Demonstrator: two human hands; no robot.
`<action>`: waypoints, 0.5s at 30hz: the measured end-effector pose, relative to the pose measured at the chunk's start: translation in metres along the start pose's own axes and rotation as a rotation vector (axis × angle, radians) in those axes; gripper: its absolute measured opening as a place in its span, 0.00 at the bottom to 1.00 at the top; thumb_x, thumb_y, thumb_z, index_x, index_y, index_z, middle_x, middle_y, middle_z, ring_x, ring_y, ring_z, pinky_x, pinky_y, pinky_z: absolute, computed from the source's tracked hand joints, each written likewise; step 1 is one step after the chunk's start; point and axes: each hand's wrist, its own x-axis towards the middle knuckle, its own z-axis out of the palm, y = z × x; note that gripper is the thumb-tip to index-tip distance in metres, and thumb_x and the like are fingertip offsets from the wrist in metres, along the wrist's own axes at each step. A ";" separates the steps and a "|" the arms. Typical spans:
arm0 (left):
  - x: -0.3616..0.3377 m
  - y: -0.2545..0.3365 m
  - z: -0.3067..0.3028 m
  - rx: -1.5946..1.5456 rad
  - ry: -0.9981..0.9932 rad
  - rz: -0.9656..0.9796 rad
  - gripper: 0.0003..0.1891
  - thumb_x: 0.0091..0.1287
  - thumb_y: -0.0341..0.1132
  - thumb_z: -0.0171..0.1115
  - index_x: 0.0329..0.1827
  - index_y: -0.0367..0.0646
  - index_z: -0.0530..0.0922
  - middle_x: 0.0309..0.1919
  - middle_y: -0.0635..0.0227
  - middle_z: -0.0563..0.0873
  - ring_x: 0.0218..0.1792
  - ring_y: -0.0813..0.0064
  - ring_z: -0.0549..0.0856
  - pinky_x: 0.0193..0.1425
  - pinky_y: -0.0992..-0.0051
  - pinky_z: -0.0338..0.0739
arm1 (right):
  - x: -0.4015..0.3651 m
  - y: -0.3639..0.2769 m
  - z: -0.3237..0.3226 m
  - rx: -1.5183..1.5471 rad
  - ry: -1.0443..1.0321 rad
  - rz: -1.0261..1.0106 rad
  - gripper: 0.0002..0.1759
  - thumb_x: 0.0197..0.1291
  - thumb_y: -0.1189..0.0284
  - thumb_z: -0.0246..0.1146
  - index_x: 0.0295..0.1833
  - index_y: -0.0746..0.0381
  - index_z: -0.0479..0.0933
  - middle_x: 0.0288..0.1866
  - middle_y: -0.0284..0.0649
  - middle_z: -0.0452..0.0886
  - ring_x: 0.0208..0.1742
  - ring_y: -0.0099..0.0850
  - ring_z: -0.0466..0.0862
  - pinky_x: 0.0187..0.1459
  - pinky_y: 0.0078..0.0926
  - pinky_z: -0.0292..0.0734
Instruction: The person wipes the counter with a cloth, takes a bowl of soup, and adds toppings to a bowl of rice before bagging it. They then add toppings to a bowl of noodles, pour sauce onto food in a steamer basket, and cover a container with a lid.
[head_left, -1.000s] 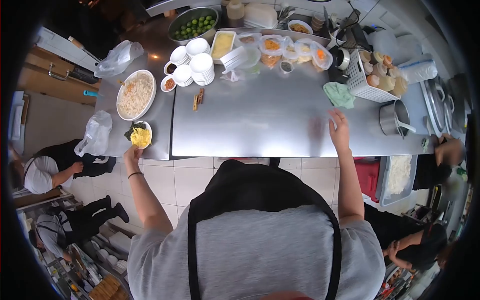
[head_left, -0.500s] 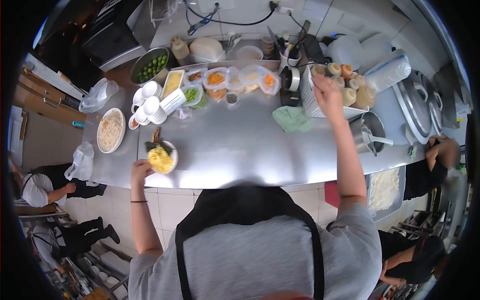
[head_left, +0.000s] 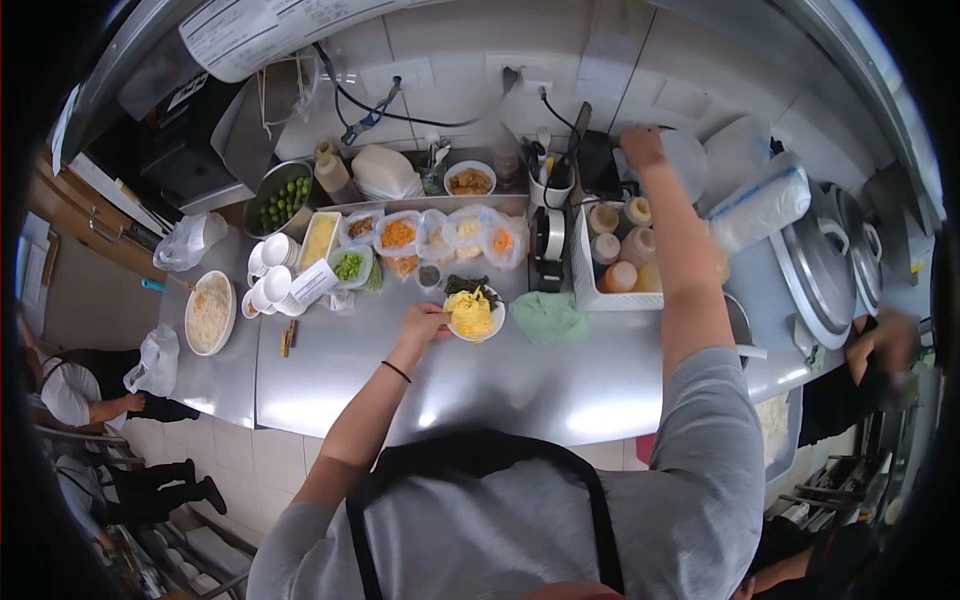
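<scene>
My left hand (head_left: 428, 324) is closed on the rim of a small white bowl (head_left: 497, 328), thumb and fingers at its left side. Shredded yellow egg (head_left: 468, 312) and dark green seaweed-like strips (head_left: 478, 288) fill the bowl, which is over the middle of the steel counter. My right hand (head_left: 643, 146) is stretched to the back, beyond a white basket (head_left: 622, 300) of sauce bottles (head_left: 637, 246). It looks curled, beside a translucent round plastic container or lid (head_left: 685, 165). The far side of its fingers and anything in them are hidden.
Behind the bowl stand bags of toppings (head_left: 397, 234). A green cloth (head_left: 548, 318) lies right of it, and a black tape dispenser (head_left: 546, 250) stands behind that. Paper cups (head_left: 275, 270), a rice bowl (head_left: 211, 314) and brown sticks (head_left: 289, 338) are at left. Other people stand nearby.
My left hand has carried the bowl right and farther back over the counter, away from the brown sticks. My right hand has moved from above the sauce bottles to behind the basket. The view has shifted.
</scene>
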 end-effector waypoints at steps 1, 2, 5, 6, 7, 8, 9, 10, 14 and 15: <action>0.005 -0.001 0.007 -0.059 0.018 0.033 0.07 0.52 0.24 0.61 0.34 0.33 0.75 0.29 0.61 0.81 0.27 0.71 0.83 0.31 0.75 0.82 | 0.006 -0.002 0.004 0.011 -0.079 -0.011 0.13 0.57 0.70 0.51 0.44 0.54 0.78 0.47 0.36 0.79 0.50 0.32 0.78 0.52 0.40 0.66; 0.008 -0.003 0.011 -0.120 0.037 0.062 0.06 0.53 0.22 0.60 0.33 0.34 0.75 0.28 0.61 0.80 0.27 0.71 0.83 0.32 0.75 0.82 | 0.012 -0.005 0.009 0.011 -0.078 -0.015 0.13 0.57 0.70 0.51 0.44 0.54 0.78 0.47 0.36 0.79 0.50 0.32 0.78 0.52 0.40 0.66; 0.005 -0.001 0.009 -0.187 0.002 0.040 0.12 0.54 0.24 0.62 0.42 0.32 0.74 0.34 0.60 0.80 0.32 0.70 0.82 0.36 0.73 0.81 | 0.025 -0.011 0.022 0.071 -0.121 0.042 0.13 0.57 0.71 0.51 0.44 0.54 0.78 0.47 0.36 0.79 0.51 0.33 0.77 0.54 0.42 0.64; 0.000 0.000 0.006 -0.212 -0.004 0.037 0.15 0.54 0.24 0.62 0.45 0.33 0.73 0.35 0.60 0.79 0.33 0.71 0.82 0.38 0.73 0.81 | 0.027 -0.011 0.026 0.069 -0.139 0.022 0.12 0.56 0.70 0.53 0.44 0.54 0.79 0.48 0.36 0.79 0.52 0.33 0.77 0.54 0.43 0.64; -0.004 0.001 0.001 -0.216 -0.003 0.031 0.15 0.54 0.24 0.62 0.45 0.33 0.73 0.35 0.60 0.79 0.33 0.71 0.82 0.38 0.73 0.81 | 0.028 -0.011 0.030 0.066 -0.157 0.002 0.12 0.55 0.69 0.54 0.44 0.53 0.79 0.48 0.36 0.79 0.52 0.33 0.77 0.54 0.44 0.64; -0.010 0.002 -0.008 -0.211 -0.017 0.019 0.17 0.55 0.25 0.62 0.47 0.33 0.72 0.37 0.60 0.79 0.35 0.71 0.82 0.39 0.72 0.81 | 0.031 -0.009 0.033 0.063 -0.162 -0.007 0.12 0.55 0.69 0.54 0.44 0.53 0.79 0.48 0.36 0.79 0.52 0.33 0.77 0.54 0.44 0.64; -0.017 0.002 -0.016 -0.206 -0.030 0.005 0.18 0.56 0.26 0.62 0.50 0.34 0.71 0.38 0.60 0.79 0.36 0.71 0.81 0.40 0.71 0.81 | 0.033 -0.006 0.032 0.070 -0.170 -0.017 0.13 0.52 0.69 0.58 0.45 0.53 0.78 0.47 0.37 0.79 0.52 0.34 0.77 0.54 0.44 0.64; -0.025 0.002 -0.024 -0.210 -0.026 -0.005 0.18 0.56 0.26 0.62 0.50 0.34 0.71 0.38 0.60 0.79 0.36 0.71 0.81 0.40 0.71 0.81 | 0.036 -0.003 0.033 0.080 -0.177 -0.025 0.15 0.49 0.68 0.61 0.46 0.52 0.77 0.47 0.37 0.79 0.53 0.34 0.77 0.53 0.44 0.65; -0.050 -0.001 -0.049 -0.102 0.035 0.021 0.15 0.58 0.26 0.60 0.49 0.36 0.73 0.37 0.64 0.80 0.36 0.73 0.81 0.39 0.75 0.80 | 0.035 0.020 0.022 0.222 -0.098 0.044 0.23 0.42 0.68 0.67 0.48 0.53 0.73 0.47 0.38 0.79 0.53 0.36 0.77 0.53 0.46 0.66; -0.055 -0.004 -0.054 -0.090 0.038 0.033 0.14 0.58 0.26 0.60 0.48 0.37 0.74 0.37 0.65 0.80 0.37 0.75 0.81 0.39 0.76 0.79 | 0.030 0.026 0.014 0.271 -0.089 0.063 0.25 0.40 0.68 0.68 0.49 0.53 0.71 0.47 0.39 0.79 0.52 0.37 0.77 0.52 0.45 0.67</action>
